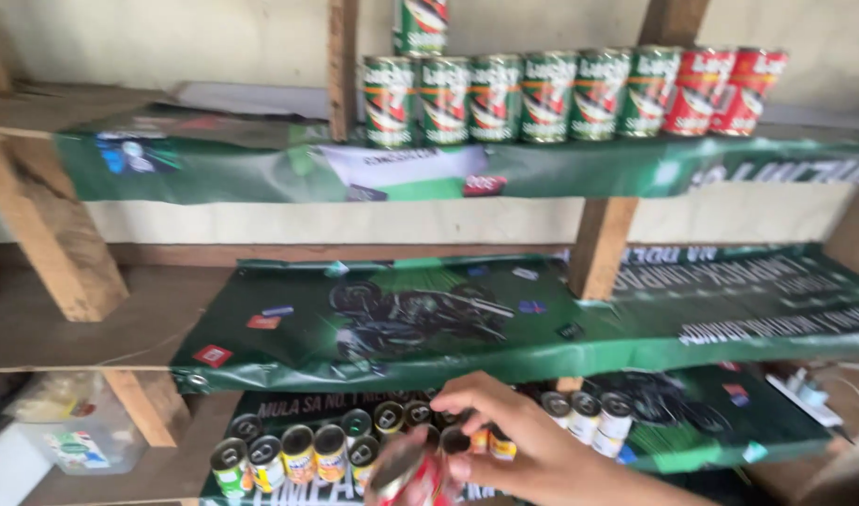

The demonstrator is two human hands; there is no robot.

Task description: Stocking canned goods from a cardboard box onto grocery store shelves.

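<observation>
One small red can [412, 476] with a silver pull-tab lid is sitting low at the front of the bottom shelf, tilting with its lid facing up and left. It is appearing blurred. Fingertips are closing around its upper rim; its base is running out of view.

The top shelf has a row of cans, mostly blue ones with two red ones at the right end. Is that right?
Not quite. The head view shows the row of cans on the top shelf is mostly green, not blue. The two red cans do stand at the right end.
</observation>
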